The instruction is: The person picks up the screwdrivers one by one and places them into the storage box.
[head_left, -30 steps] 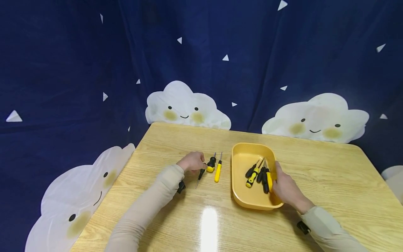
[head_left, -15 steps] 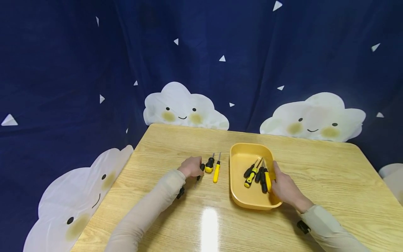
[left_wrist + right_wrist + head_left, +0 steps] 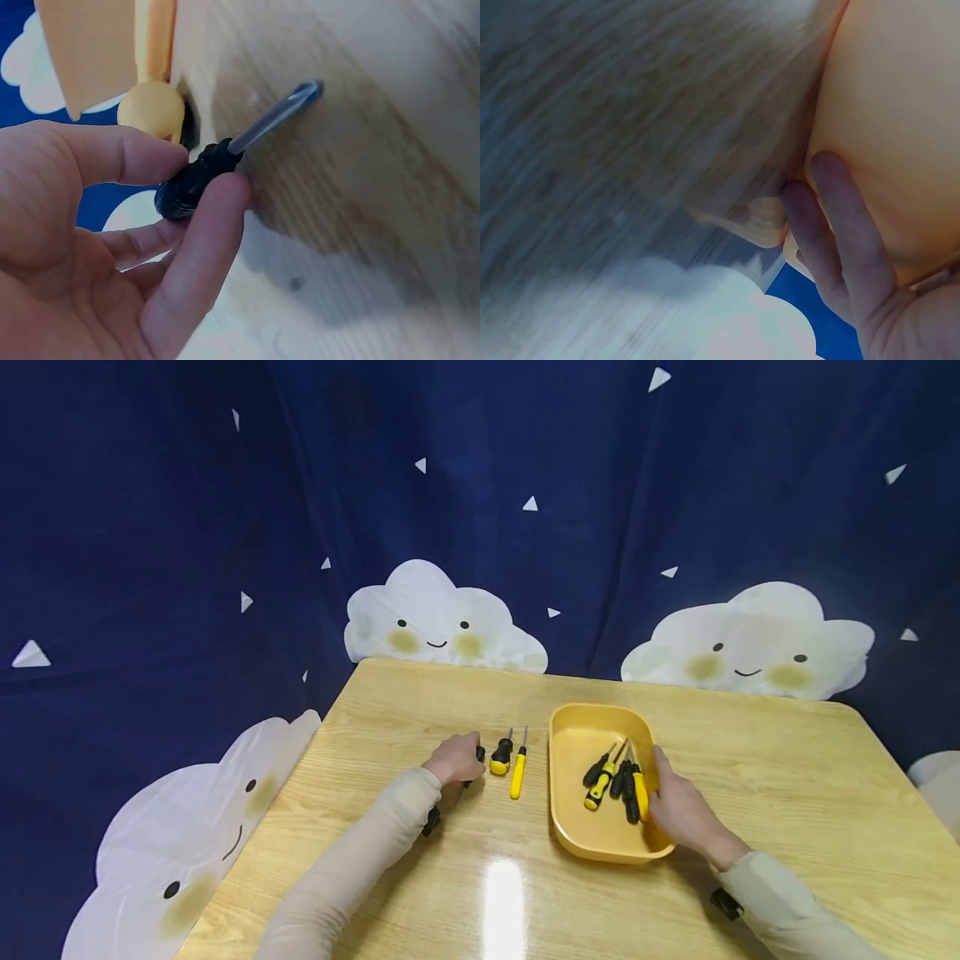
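Note:
In the left wrist view, my left hand [image 3: 97,225] pinches the black handle of a small screwdriver [image 3: 187,184] between thumb and fingers, its bare metal shaft pointing away from the hand. To the right of that hand in the head view lie a stubby black-and-yellow screwdriver [image 3: 501,757] and a slim yellow-handled screwdriver [image 3: 518,775], side by side. My right hand [image 3: 686,806] holds a yellow plastic tub [image 3: 564,827] at its right side; in the right wrist view its fingers [image 3: 847,225] lie along the tub's outer wall.
Inside the tub, several black and yellow hand tools lie together, among them a yellow-and-black screwdriver [image 3: 600,786]. Everything stands on a light wooden table [image 3: 405,702]. Behind it hangs a dark blue curtain [image 3: 465,460] with smiling white clouds.
My left hand has closed on the black screwdriver and shifted slightly down and left with it. The right hand and the tub stay as they were.

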Motion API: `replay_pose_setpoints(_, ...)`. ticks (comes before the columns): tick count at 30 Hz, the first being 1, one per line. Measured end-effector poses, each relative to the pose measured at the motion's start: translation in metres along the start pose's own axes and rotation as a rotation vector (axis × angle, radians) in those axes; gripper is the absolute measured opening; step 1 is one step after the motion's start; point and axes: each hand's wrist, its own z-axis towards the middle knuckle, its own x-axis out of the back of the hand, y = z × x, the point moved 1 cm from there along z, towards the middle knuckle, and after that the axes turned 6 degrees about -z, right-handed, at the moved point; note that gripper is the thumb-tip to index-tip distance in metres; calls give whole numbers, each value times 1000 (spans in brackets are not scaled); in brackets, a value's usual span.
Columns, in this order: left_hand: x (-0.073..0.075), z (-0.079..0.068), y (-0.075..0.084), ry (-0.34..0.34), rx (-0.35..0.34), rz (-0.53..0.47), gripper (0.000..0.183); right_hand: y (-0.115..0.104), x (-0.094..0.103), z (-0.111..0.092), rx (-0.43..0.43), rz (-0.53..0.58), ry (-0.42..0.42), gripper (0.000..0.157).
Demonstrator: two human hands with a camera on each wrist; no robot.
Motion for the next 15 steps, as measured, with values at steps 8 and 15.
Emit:
replay_pose_setpoints(8,7,0,1,-34,-24,-158,48,1,-1,0,6,-6,-1,70)
replay_pose_setpoints(15,13,0,6,-48,-6,-365,47,-2,0,-2,2,-7,-16,70)
